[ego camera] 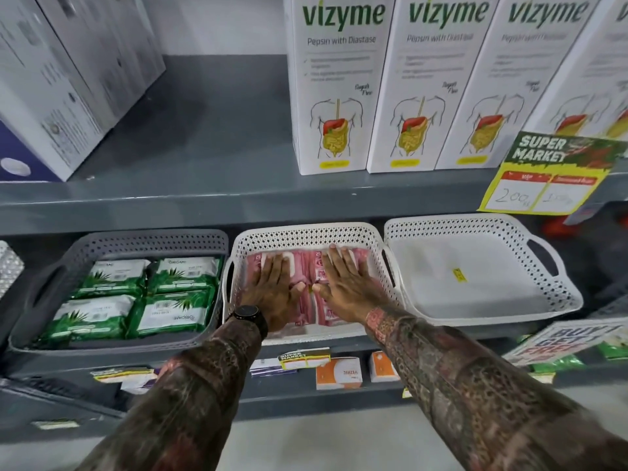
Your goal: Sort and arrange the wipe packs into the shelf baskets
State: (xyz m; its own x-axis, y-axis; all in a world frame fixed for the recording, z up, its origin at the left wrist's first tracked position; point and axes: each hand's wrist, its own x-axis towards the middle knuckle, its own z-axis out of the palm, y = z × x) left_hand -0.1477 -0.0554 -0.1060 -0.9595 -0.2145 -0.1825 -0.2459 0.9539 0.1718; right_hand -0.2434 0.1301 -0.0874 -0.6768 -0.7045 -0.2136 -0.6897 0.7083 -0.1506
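Observation:
Three perforated baskets stand side by side on the middle shelf. The grey basket (142,240) on the left holds several green wipe packs (185,274) laid flat. The middle white basket (306,234) holds pink wipe packs (304,266). My left hand (277,290) and my right hand (346,283) both lie flat on the pink packs, palms down, fingers spread, thumbs nearly touching. Neither hand grips anything. The right white basket (482,223) holds no packs, only a small yellow sticker (459,275) on its floor.
White Vizyme boxes (331,86) and grey-white boxes (68,73) stand on the shelf above. A yellow price tag (547,178) hangs from that shelf's edge at the right. Below lie small orange boxes (338,372), labels and a promo sign (564,338).

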